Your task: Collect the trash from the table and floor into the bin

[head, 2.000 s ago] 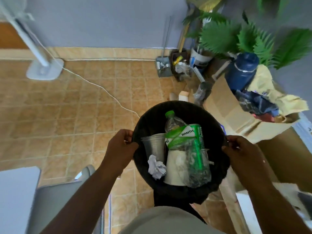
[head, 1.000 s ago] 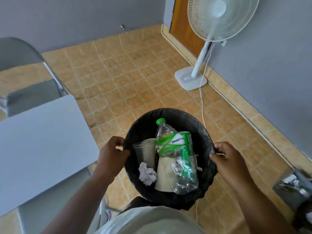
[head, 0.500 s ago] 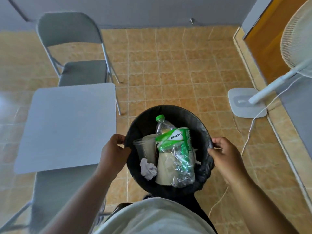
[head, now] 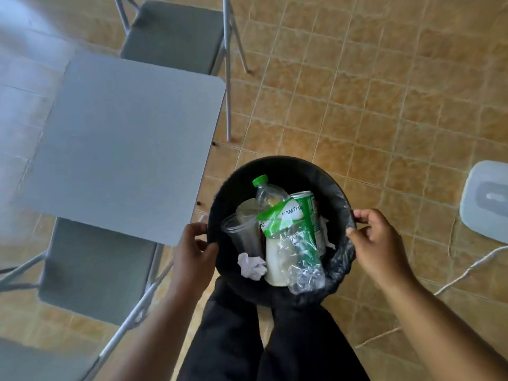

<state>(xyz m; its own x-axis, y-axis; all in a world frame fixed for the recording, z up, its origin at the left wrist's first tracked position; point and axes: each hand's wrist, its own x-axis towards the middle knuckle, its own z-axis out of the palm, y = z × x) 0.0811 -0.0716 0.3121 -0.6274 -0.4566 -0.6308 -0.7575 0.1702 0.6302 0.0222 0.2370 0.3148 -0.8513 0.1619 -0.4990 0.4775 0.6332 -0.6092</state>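
Note:
I hold a round black bin (head: 277,167) lined with a black bag in front of my body, above my legs. My left hand (head: 192,251) grips its left rim and my right hand (head: 376,240) grips its right rim. Inside lie a crushed clear plastic bottle (head: 291,243) with a green cap and green label, a green can (head: 310,213), a clear plastic cup (head: 243,235), a white paper cup (head: 275,259) and a crumpled paper ball (head: 251,266).
A grey square table (head: 118,141) stands to the left of the bin. Grey folding chairs stand at its far side (head: 176,31) and near side (head: 90,268). A white fan base (head: 486,199) and its cord (head: 467,268) lie on the tiled floor at the right.
The view has swung left from the plant corner past the fan to the table and chairs. Both hands have kept their grip on the bin, and the trash inside has barely shifted.

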